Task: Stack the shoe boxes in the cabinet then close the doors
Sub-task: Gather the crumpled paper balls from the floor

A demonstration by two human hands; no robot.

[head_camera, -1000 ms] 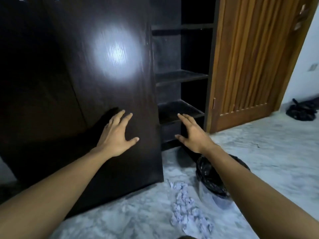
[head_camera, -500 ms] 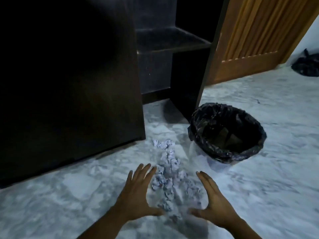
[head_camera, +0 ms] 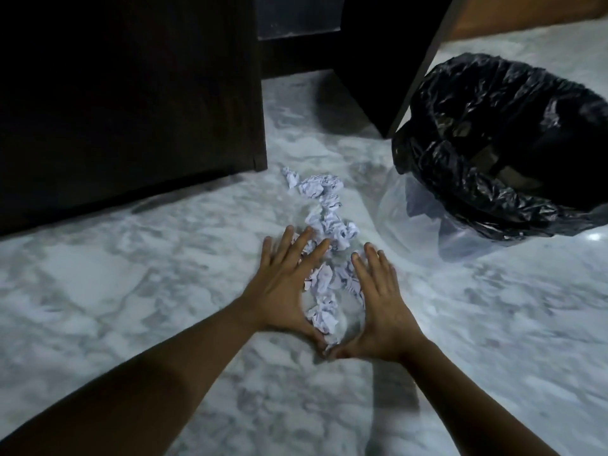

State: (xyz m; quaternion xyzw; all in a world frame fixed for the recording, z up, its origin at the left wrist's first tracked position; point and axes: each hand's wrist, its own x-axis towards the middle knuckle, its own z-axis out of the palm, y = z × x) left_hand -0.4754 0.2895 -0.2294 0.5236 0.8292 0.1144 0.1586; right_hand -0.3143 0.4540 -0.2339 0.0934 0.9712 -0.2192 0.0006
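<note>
Hands spread flat, holding nothing: left hand (head_camera: 283,291) and right hand (head_camera: 378,304) flank crumpled paper (head_camera: 324,205) on the marble floor (head_camera: 131,291), thumbs almost meeting at the near end. Dark cabinet (head_camera: 131,93) beyond the left hand, well apart. Black-lined bin (head_camera: 493,143) beyond the right hand.

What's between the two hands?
Crumpled paper scraps on the marble floor, flanked by the open left hand and right hand, thumbs nearly meeting at the near end. Seen in the head view.
</note>
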